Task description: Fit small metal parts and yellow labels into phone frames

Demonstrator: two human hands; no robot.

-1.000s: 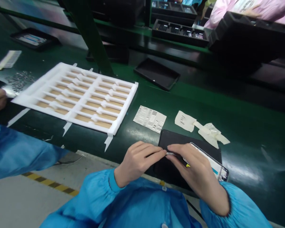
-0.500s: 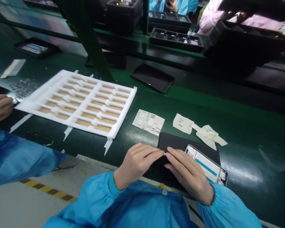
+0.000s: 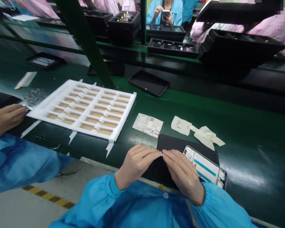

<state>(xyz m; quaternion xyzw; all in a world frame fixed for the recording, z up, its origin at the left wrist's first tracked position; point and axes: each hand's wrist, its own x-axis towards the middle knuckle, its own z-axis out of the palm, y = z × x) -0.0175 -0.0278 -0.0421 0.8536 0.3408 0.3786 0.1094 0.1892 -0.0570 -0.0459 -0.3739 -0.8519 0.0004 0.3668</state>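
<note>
My left hand [image 3: 139, 161] and my right hand [image 3: 181, 169] meet fingertip to fingertip over a black mat [image 3: 162, 172]. Both are closed in a pinch on a tiny shiny piece [image 3: 161, 155], too small to name. Right of my right hand, an opened phone housing [image 3: 205, 169] with blue strips lies on the mat, partly covered by that hand. Beyond the mat, a pale sheet [image 3: 148, 125] carries rows of small metallic strips. Crumpled pale backing paper [image 3: 204, 136] with a few small strips lies beyond the phone housing.
A white slotted tray [image 3: 85, 109] lies to the left, its tape tabs reaching toward the bench edge. A co-worker's hand [image 3: 9, 117] is beside small metal parts [image 3: 34, 97]. An empty black tray [image 3: 149, 83] lies ahead. Stacked black trays [image 3: 237, 47] stand on the far shelf.
The view has tilted up slightly, so the far shelf shows more. My hands have drawn a little closer together, still pinching the tiny piece. More of the phone housing's blue strips shows.
</note>
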